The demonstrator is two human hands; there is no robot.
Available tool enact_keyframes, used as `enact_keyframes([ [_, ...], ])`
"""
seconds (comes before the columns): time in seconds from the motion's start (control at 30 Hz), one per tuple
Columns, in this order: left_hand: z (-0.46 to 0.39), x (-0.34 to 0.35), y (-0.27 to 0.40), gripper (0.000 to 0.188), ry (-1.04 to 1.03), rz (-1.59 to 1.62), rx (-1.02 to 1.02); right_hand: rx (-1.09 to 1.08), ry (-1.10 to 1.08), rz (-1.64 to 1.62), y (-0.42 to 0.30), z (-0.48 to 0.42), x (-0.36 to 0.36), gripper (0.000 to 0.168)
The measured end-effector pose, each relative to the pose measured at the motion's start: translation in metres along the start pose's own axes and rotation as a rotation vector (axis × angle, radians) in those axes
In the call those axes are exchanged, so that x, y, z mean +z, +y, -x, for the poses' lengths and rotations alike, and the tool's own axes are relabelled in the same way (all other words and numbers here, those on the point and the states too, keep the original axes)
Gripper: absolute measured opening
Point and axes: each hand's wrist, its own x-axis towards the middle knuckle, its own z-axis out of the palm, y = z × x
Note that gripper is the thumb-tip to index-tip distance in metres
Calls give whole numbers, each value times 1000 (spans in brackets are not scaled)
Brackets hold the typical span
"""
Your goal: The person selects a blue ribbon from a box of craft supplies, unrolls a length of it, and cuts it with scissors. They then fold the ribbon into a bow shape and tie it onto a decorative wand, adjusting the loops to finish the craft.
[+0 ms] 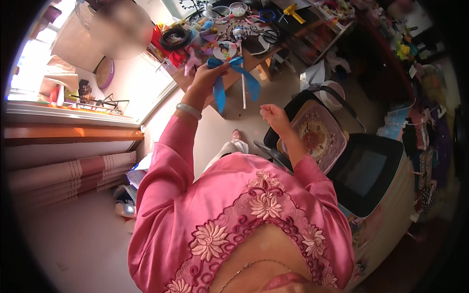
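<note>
My left hand [211, 74], with a pale bangle [188, 111] at the wrist, pinches a blue ribbon bow [253, 85] near its middle. Two ribbon tails hang down from the bow. Right beside it, a white stick [244, 91] with a decorated head [240, 33] reaches out past the edge of the wooden table [240, 75]. Whether the bow is fastened to the stick, I cannot tell. My right hand [276, 116] is held lower and to the right, apart from the bow, fingers curled in and nothing showing in them. A round white piece with a figure [224, 50] lies beyond my left hand.
Craft supplies crowd the table: a yellow glue gun [294, 14], black scissors [269, 36], a coil of black cord [175, 38] and a bowl of white beads [238, 9]. An office chair with a floral cushion [318, 137] stands at my right. A bright window sill [73, 115] is at left.
</note>
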Motion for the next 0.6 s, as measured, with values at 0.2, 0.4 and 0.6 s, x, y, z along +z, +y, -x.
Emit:
enact_keyframes([
  [0.2, -88, 7, -14, 14, -52, 148, -76, 51, 142, 240, 71, -115, 40, 53],
  [0.4, -199, -6, -73, 13, -72, 230, -185, 438, -1, -267, 42, -177, 58, 57],
  [0.6, -230, 8, -50, 21, 19, 224, -414, 462, 189, -528, 48, -194, 47, 19],
])
